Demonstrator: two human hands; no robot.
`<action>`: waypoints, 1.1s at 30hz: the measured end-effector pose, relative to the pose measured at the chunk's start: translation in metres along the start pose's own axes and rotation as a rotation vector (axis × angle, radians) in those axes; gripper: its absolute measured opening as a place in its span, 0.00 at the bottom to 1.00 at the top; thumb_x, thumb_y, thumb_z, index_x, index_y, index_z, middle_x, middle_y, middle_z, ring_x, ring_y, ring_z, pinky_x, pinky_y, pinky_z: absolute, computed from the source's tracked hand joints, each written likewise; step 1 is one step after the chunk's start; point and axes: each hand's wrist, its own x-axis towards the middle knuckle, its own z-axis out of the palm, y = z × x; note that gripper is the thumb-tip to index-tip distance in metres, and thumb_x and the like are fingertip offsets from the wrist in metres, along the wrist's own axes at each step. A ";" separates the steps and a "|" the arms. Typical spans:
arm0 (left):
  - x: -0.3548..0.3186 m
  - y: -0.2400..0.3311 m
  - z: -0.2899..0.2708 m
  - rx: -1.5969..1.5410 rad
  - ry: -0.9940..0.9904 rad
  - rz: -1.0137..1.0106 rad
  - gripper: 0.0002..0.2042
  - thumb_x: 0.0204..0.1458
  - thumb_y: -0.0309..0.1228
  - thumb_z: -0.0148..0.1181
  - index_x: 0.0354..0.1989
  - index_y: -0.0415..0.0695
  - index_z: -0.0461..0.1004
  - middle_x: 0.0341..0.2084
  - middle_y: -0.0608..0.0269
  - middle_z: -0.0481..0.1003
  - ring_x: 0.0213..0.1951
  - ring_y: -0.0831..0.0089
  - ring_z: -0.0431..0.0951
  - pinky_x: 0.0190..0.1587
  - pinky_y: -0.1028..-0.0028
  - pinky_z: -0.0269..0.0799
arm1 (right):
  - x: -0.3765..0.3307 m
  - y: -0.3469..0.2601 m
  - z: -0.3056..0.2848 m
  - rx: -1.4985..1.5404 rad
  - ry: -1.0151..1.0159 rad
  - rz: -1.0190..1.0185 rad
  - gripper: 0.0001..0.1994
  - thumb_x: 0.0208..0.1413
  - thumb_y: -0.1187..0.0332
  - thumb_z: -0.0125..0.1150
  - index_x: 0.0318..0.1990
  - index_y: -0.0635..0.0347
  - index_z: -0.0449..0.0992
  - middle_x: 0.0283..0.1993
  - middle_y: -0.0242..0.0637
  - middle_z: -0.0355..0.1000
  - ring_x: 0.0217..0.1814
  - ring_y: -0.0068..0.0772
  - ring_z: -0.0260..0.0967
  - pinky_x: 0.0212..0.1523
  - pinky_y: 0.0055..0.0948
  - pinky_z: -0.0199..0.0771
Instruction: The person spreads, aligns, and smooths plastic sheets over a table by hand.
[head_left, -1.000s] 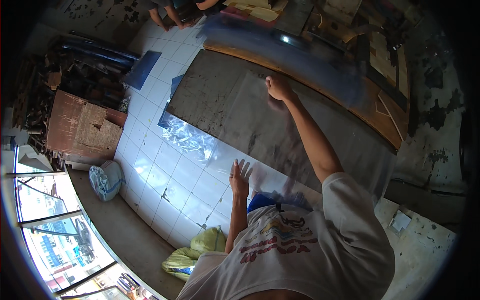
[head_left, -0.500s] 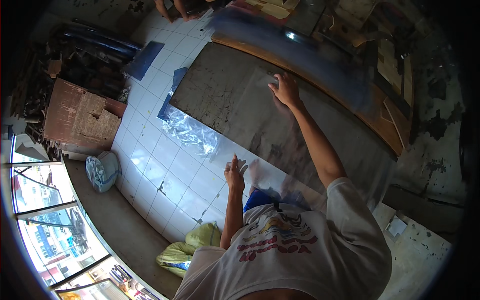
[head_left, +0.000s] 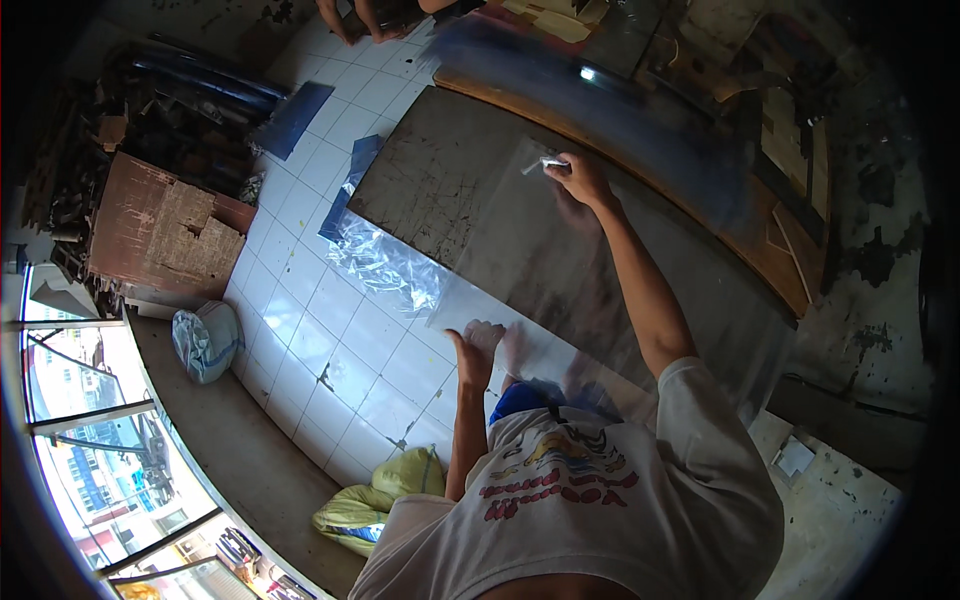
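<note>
A large clear plastic sheet (head_left: 600,290) is lying spread across a grey, scuffed worktable (head_left: 450,180), its near edge hanging just past the table's rim toward the person. The right hand (head_left: 580,178) is reaching out over the far part of the sheet, fingers pinched around a small pale object (head_left: 548,163) (too small to tell what it is) and pressing it down on the plastic. The left hand (head_left: 478,350) is resting at the sheet's near edge, thumb sticking out to the left and the fingers curled over the plastic, gripping or pinning it; which of the two cannot be told. Off the left end of the table a crumpled clear plastic film (head_left: 385,262) is spilling down over the white tiled floor (head_left: 320,340), and a blue strip (head_left: 352,185) is lying just beside the table's corner. Farther off, a blue panel (head_left: 292,118) is lying on the tiles near a worn brown wooden board (head_left: 165,235), a white-and-blue sack (head_left: 205,340) is sitting against the kerb, and yellow bags (head_left: 385,495) are lying near the person's left elbow. Beyond the table a long wooden plank (head_left: 640,140) is running along its far side
</note>
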 end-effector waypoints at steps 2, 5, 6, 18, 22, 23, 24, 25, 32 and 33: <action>-0.002 0.011 0.011 -0.334 -0.167 -0.052 0.36 0.52 0.60 0.46 0.58 0.38 0.59 0.53 0.46 0.63 0.54 0.52 0.65 0.57 0.59 0.60 | -0.001 0.016 -0.006 -0.075 0.064 -0.085 0.26 0.50 0.50 0.61 0.50 0.59 0.71 0.45 0.44 0.73 0.48 0.44 0.70 0.47 0.35 0.68; 0.025 0.034 0.016 -0.252 -0.224 -0.036 0.43 0.50 0.64 0.42 0.66 0.44 0.46 0.62 0.42 0.52 0.61 0.44 0.55 0.62 0.50 0.50 | -0.005 0.017 -0.023 0.004 0.136 -0.163 0.22 0.52 0.55 0.62 0.47 0.65 0.70 0.42 0.43 0.73 0.42 0.38 0.72 0.44 0.31 0.69; 0.035 0.037 0.016 -0.252 -0.229 -0.043 0.43 0.50 0.64 0.42 0.66 0.44 0.46 0.62 0.42 0.52 0.61 0.44 0.55 0.62 0.50 0.50 | 0.007 0.048 -0.018 0.242 0.134 -0.173 0.17 0.54 0.61 0.62 0.42 0.65 0.70 0.37 0.34 0.71 0.39 0.28 0.69 0.43 0.27 0.68; 0.079 0.090 0.014 0.269 -0.080 -0.109 0.25 0.61 0.41 0.41 0.60 0.34 0.56 0.54 0.47 0.65 0.52 0.55 0.68 0.54 0.56 0.66 | 0.020 0.055 -0.022 0.474 0.061 -0.294 0.13 0.54 0.64 0.62 0.39 0.64 0.70 0.33 0.28 0.69 0.35 0.18 0.65 0.38 0.19 0.66; 0.083 0.103 0.004 0.274 -0.129 -0.216 0.24 0.59 0.40 0.45 0.58 0.35 0.59 0.52 0.48 0.66 0.52 0.55 0.68 0.55 0.56 0.65 | 0.017 0.036 -0.028 0.515 -0.059 -0.176 0.14 0.54 0.63 0.62 0.40 0.63 0.70 0.31 0.28 0.69 0.32 0.18 0.66 0.35 0.20 0.67; 0.087 0.103 0.001 0.271 -0.126 -0.207 0.22 0.59 0.39 0.47 0.56 0.35 0.61 0.52 0.48 0.67 0.52 0.55 0.69 0.55 0.56 0.65 | 0.016 0.031 -0.031 0.528 -0.093 -0.147 0.13 0.54 0.63 0.62 0.39 0.62 0.70 0.29 0.27 0.69 0.30 0.17 0.65 0.32 0.19 0.66; 0.089 0.102 -0.003 0.271 -0.127 -0.213 0.22 0.59 0.39 0.47 0.56 0.35 0.61 0.52 0.48 0.67 0.52 0.55 0.69 0.55 0.56 0.65 | 0.014 0.027 -0.034 0.540 -0.126 -0.116 0.13 0.54 0.62 0.62 0.39 0.62 0.70 0.27 0.26 0.68 0.27 0.16 0.64 0.29 0.19 0.66; 0.095 0.099 -0.011 0.264 -0.095 -0.202 0.20 0.59 0.39 0.48 0.53 0.36 0.64 0.50 0.48 0.68 0.51 0.56 0.70 0.54 0.57 0.66 | 0.013 0.027 -0.038 0.538 -0.122 -0.116 0.13 0.54 0.62 0.62 0.39 0.62 0.70 0.27 0.26 0.68 0.27 0.16 0.64 0.29 0.19 0.66; 0.081 0.073 -0.046 -0.054 -0.128 -0.073 0.10 0.59 0.32 0.48 0.41 0.39 0.71 0.42 0.50 0.73 0.43 0.61 0.73 0.49 0.65 0.68 | 0.013 0.009 -0.049 0.682 -0.217 -0.043 0.12 0.55 0.61 0.61 0.38 0.58 0.71 0.24 0.23 0.67 0.23 0.13 0.60 0.25 0.17 0.62; 0.088 0.063 -0.066 -0.140 -0.204 -0.077 0.09 0.59 0.31 0.46 0.40 0.40 0.72 0.41 0.51 0.73 0.43 0.58 0.73 0.50 0.64 0.68 | 0.014 0.004 -0.048 0.659 -0.214 -0.014 0.12 0.55 0.60 0.60 0.37 0.60 0.71 0.25 0.24 0.68 0.24 0.14 0.62 0.27 0.18 0.63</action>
